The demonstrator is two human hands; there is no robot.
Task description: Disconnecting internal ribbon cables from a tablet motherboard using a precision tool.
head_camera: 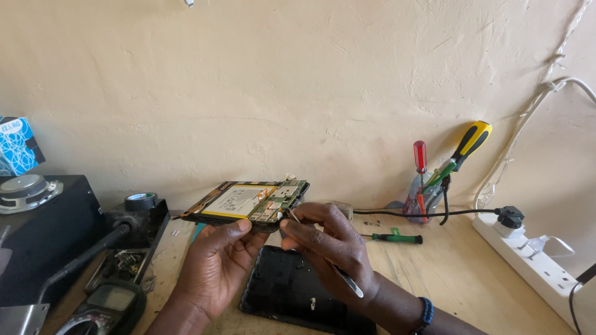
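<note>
Left hand grips the opened tablet with exposed battery and green circuit board; right hand pinches metal tweezers at the board, probing mid-disassembly; steady tip placement comes next.

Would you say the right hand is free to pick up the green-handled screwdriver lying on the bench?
Probably not as is: the right hand holds metal tweezers at the opened tablet. The green-handled screwdriver lies close by, with nothing between.

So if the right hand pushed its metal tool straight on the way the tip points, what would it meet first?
Most likely the green circuit board of the opened tablet that the left hand holds up; the tweezers in the right hand already look to be at its edge, though depth is unclear.
</note>
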